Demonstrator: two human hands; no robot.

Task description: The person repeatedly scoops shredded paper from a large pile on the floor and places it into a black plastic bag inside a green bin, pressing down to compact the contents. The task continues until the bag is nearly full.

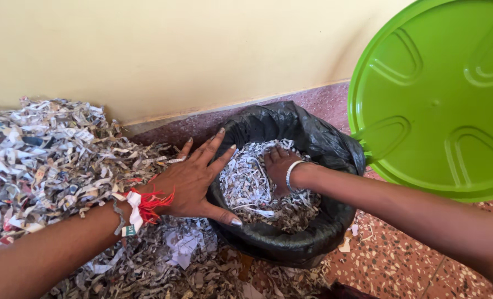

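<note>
A bin lined with a black plastic bag [313,138] stands on the floor by the wall, part filled with shredded paper [249,182]. My right hand [278,166], with a silver bangle at the wrist, presses flat down into the shreds inside the bin. My left hand [194,180], with a red and white thread band at the wrist, rests with fingers spread on the bag's left rim. Neither hand grips anything that I can see.
A big heap of shredded paper [47,160] covers the floor left of the bin, against the cream wall. The bin's green round lid [440,94] stands tipped open at the right. Speckled reddish floor [390,260] shows at lower right.
</note>
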